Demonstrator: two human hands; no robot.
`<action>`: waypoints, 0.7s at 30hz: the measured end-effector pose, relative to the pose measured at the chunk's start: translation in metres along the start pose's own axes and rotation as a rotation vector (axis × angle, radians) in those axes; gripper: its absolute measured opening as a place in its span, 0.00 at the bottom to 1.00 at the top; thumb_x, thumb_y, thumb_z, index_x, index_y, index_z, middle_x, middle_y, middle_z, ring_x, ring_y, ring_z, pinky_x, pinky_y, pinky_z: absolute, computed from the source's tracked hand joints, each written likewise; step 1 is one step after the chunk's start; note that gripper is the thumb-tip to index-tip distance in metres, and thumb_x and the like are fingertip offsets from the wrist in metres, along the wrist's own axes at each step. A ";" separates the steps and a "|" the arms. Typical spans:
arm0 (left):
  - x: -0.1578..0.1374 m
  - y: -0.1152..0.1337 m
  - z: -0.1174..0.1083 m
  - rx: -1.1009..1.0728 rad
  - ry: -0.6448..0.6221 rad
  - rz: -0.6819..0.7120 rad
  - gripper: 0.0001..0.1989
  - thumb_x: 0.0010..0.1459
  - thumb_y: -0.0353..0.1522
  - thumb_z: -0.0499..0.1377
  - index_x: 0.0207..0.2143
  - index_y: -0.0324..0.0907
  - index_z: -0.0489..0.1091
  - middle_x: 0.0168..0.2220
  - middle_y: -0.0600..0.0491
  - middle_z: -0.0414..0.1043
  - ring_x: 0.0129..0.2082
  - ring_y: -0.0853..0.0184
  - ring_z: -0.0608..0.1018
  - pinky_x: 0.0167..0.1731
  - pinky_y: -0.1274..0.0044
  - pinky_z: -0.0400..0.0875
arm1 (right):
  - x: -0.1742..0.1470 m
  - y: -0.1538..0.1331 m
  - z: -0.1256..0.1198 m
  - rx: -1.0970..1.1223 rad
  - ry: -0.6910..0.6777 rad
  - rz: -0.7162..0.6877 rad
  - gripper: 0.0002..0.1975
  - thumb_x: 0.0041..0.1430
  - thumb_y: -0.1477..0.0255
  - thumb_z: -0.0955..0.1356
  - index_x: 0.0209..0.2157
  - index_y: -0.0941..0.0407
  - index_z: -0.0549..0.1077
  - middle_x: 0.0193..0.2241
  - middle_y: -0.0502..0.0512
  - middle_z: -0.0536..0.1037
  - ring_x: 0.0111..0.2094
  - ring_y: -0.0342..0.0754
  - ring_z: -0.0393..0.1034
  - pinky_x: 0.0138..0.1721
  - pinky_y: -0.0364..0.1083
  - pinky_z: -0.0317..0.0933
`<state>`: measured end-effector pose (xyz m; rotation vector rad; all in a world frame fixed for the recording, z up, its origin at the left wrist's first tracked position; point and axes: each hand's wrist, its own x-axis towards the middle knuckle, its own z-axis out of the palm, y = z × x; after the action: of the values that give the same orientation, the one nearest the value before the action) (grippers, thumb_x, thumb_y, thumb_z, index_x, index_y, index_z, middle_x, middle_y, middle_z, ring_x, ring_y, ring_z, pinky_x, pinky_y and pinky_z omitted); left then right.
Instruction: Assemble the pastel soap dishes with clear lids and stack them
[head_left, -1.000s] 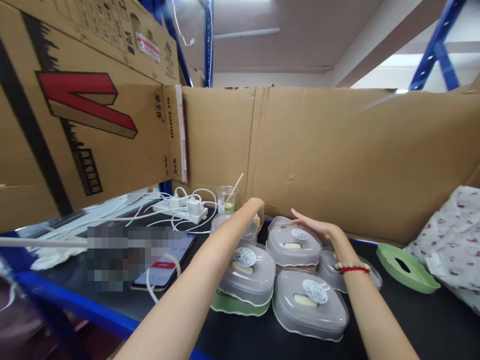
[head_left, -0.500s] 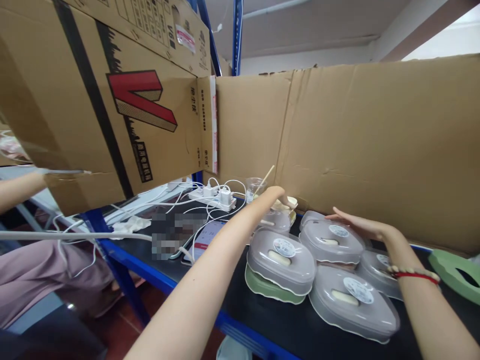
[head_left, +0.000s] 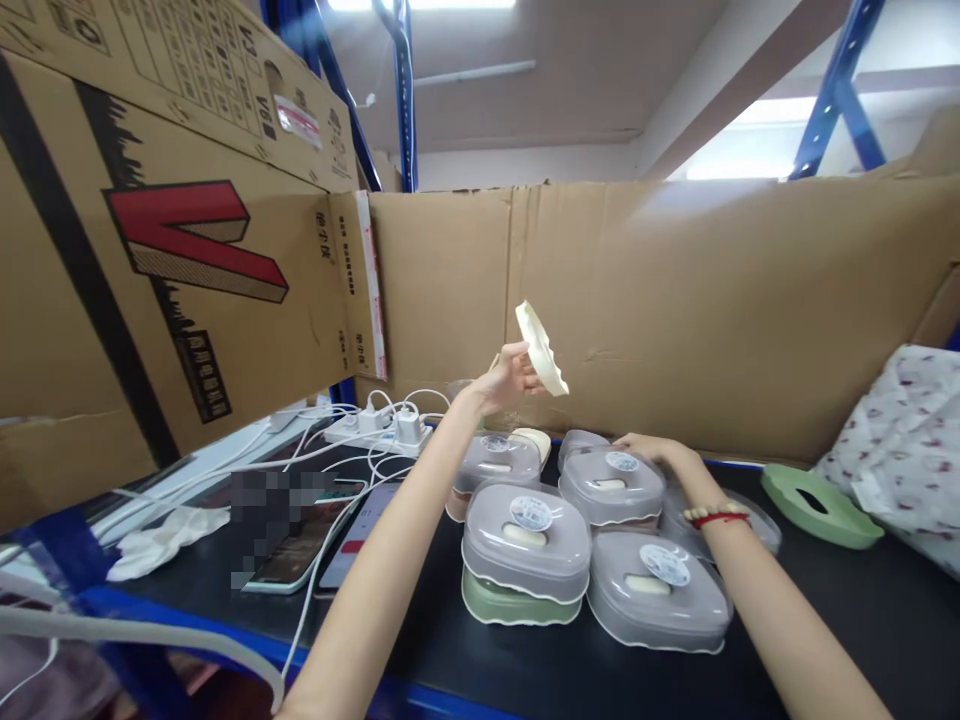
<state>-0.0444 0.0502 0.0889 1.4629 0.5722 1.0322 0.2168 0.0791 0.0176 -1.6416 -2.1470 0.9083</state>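
Observation:
My left hand point(head_left: 504, 382) is raised above the back of the shelf, its fingers closed on a shallow cream dish with a wavy rim point(head_left: 541, 350), tilted nearly on edge. My right hand point(head_left: 649, 447) reaches over to the far side of a box with a translucent grey lid point(head_left: 611, 485); its fingers look stretched out, partly hidden behind the lid. Similar lidded boxes stand around it: one on a green base point(head_left: 525, 540), one at the front right point(head_left: 660, 600), one behind on the left point(head_left: 495, 462). Another cream piece point(head_left: 534, 445) lies beside that rear box.
Cardboard walls point(head_left: 675, 300) close off the back and left. A power strip point(head_left: 382, 435) with white cables, two phones point(head_left: 296, 555) and a crumpled tissue point(head_left: 169, 540) lie on the left. A green piece with a slot point(head_left: 821, 510) and a patterned bag point(head_left: 900, 440) are on the right.
My left hand has lifted the cream dish up from the rear of the boxes. My right hand has lowered its fingers to the back of the lidded box. The view has shifted up and right.

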 end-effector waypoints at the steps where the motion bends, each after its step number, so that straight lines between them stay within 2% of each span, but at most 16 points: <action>1: -0.004 0.002 0.002 -0.021 -0.032 0.010 0.27 0.54 0.45 0.45 0.49 0.38 0.65 0.39 0.43 0.76 0.43 0.60 0.75 0.43 0.71 0.66 | 0.000 -0.001 0.001 -0.033 0.015 0.019 0.04 0.34 0.75 0.69 0.13 0.55 0.72 0.17 0.49 0.75 0.28 0.52 0.69 0.39 0.53 0.65; 9: -0.020 0.014 0.013 -0.161 -0.086 0.134 0.29 0.48 0.42 0.52 0.52 0.39 0.61 0.42 0.44 0.75 0.48 0.59 0.74 0.46 0.69 0.65 | -0.004 -0.011 0.009 -0.185 0.102 0.114 0.10 0.35 0.78 0.63 0.07 0.55 0.61 0.08 0.44 0.61 0.22 0.45 0.61 0.31 0.46 0.62; 16: -0.011 0.011 0.015 -0.149 0.006 0.087 0.29 0.51 0.47 0.52 0.50 0.39 0.63 0.38 0.45 0.75 0.46 0.57 0.75 0.45 0.67 0.66 | 0.000 -0.012 0.008 -0.232 0.133 0.117 0.11 0.35 0.77 0.65 0.06 0.54 0.62 0.08 0.44 0.64 0.21 0.46 0.62 0.28 0.45 0.60; 18: -0.007 0.007 0.021 -0.133 0.065 0.085 0.25 0.52 0.46 0.54 0.48 0.40 0.65 0.38 0.47 0.74 0.47 0.57 0.74 0.45 0.69 0.67 | 0.001 -0.012 0.007 -0.230 0.148 0.116 0.11 0.36 0.75 0.66 0.07 0.54 0.64 0.10 0.46 0.67 0.22 0.48 0.65 0.29 0.45 0.61; 21: -0.002 0.002 0.035 -0.112 0.091 0.132 0.20 0.50 0.42 0.59 0.43 0.41 0.68 0.40 0.49 0.74 0.50 0.57 0.72 0.46 0.69 0.67 | 0.002 -0.013 0.002 -0.212 0.249 0.146 0.09 0.38 0.73 0.68 0.10 0.53 0.68 0.12 0.49 0.71 0.23 0.50 0.69 0.30 0.47 0.63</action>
<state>-0.0164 0.0304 0.0935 1.3749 0.4790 1.2203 0.2054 0.0783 0.0245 -1.9197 -2.0298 0.4932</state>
